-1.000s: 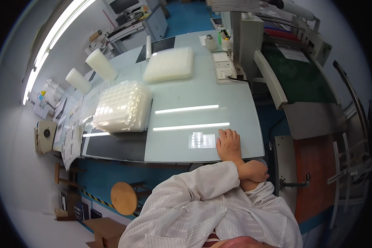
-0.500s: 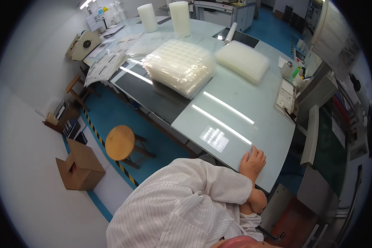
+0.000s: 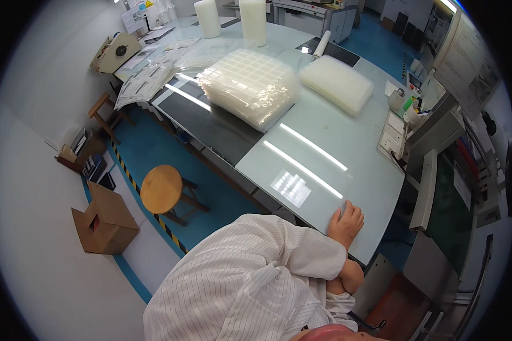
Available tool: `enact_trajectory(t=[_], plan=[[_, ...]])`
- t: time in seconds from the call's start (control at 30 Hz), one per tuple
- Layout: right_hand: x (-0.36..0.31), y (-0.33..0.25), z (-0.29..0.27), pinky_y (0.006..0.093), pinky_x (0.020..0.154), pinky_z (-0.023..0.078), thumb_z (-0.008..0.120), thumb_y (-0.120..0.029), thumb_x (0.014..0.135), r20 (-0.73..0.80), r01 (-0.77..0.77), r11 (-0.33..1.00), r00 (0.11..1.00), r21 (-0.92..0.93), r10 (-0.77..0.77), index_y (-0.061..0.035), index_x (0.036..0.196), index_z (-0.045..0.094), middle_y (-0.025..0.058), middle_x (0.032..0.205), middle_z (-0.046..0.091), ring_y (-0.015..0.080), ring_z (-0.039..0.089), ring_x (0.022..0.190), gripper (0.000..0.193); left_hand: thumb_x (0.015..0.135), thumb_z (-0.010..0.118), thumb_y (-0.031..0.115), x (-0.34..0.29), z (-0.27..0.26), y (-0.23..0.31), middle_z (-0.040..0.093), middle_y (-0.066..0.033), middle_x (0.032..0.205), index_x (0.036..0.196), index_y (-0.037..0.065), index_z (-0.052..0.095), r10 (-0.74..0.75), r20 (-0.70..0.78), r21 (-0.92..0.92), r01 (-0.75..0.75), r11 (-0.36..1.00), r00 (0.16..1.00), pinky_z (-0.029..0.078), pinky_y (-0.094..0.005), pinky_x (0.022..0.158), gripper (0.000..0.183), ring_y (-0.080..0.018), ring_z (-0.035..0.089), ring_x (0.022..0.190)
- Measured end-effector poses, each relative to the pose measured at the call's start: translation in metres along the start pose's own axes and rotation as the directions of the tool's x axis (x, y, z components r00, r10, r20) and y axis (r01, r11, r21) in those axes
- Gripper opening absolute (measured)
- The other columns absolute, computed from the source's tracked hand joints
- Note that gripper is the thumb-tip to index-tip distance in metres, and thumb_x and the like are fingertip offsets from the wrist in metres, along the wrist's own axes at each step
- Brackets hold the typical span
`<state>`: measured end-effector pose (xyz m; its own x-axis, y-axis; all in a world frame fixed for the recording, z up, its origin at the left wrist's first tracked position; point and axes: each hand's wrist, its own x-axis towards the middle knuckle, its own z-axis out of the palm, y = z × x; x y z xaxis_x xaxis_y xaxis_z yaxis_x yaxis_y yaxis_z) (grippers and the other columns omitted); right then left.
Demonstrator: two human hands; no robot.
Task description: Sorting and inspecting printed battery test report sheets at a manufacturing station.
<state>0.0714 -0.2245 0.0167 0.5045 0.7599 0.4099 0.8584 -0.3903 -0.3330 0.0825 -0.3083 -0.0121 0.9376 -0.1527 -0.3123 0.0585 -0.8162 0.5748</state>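
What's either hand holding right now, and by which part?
Nothing is held. One hand rests palm-down on the near edge of the glass table; the other hand is tucked against the striped sleeve, empty as far as visible.

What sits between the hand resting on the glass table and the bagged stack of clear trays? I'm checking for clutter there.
In the head view, only bare glass table with light reflections separates the hand from the stack of clear trays.

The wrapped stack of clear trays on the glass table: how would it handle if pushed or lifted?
The wrapped tray stack probably slides easily on the glass table. It looks light for its bulk, being thin clear plastic. Its loose wrap seems slippery and could shift.
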Motion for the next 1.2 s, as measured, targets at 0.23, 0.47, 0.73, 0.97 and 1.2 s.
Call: enact_trajectory(t=[0.23,0.47,0.73,0.97,1.2], plan=[[0.002,-0.003,-0.005,0.0419,0.091,0.039,0.061,-0.013,0.084,0.005,-0.034,0.999,0.999,-0.026,0.034,-0.0044,0.118,0.055,0.0119,0.105,0.052,0.0294,0.049,0.101,0.035,0.082,0.054,0.027,-0.037,-0.052,0.007,0.069,-0.0192,0.102,0.098,0.001,0.073,0.151,0.114,-0.044,-0.147,0.988,0.982,0.051,-0.0438,0.084,0.036,-0.0344,0.066,0.097],[0.008,0.007,0.001,0.0423,0.089,0.04,0.063,-0.014,0.081,-0.026,-0.032,0.999,0.999,0.021,0.033,-0.0061,0.116,0.057,0.0112,0.102,0.052,0.0293,0.05,0.099,0.036,0.085,0.05,0.028,-0.028,-0.051,0.002,0.069,-0.0216,0.091,0.091,-0.004,0.071,0.222,0.16,0.014,-0.227,0.974,0.962,0.051,-0.0454,0.08,0.038,-0.0377,0.066,0.087],[0.004,0.014,-0.008,0.0397,0.089,0.042,0.064,-0.015,0.082,-0.047,-0.041,0.999,0.998,0.024,0.042,-0.0038,0.113,0.056,0.0111,0.099,0.054,0.0265,0.051,0.097,0.034,0.091,0.048,0.034,-0.023,-0.049,0.002,0.067,-0.0226,0.083,0.092,0.001,0.067,0.28,0.025,-0.01,-0.28,0.96,0.96,0.051,-0.0471,0.074,0.038,-0.0408,0.065,0.077],[-0.004,0.016,-0.004,0.0385,0.089,0.041,0.061,-0.019,0.085,-0.052,-0.036,0.999,0.998,-0.003,0.036,-0.0038,0.114,0.055,0.0105,0.099,0.054,0.0248,0.05,0.095,0.033,0.093,0.048,0.034,-0.026,-0.049,0.004,0.067,-0.0226,0.085,0.097,0.003,0.066,0.301,0.076,-0.029,-0.3,0.954,0.951,0.051,-0.0467,0.074,0.037,-0.0404,0.065,0.078],[0.003,0.011,-0.007,0.0392,0.089,0.041,0.064,-0.015,0.082,-0.018,-0.011,1.0,1.0,0.022,0.012,-0.0042,0.112,0.056,0.011,0.099,0.054,0.0257,0.051,0.095,0.034,0.092,0.049,0.034,-0.026,-0.048,-0.002,0.067,-0.0224,0.083,0.098,0.002,0.066,0.271,0.006,-0.055,-0.271,0.961,0.962,0.051,-0.0464,0.074,0.037,-0.0402,0.065,0.078]])
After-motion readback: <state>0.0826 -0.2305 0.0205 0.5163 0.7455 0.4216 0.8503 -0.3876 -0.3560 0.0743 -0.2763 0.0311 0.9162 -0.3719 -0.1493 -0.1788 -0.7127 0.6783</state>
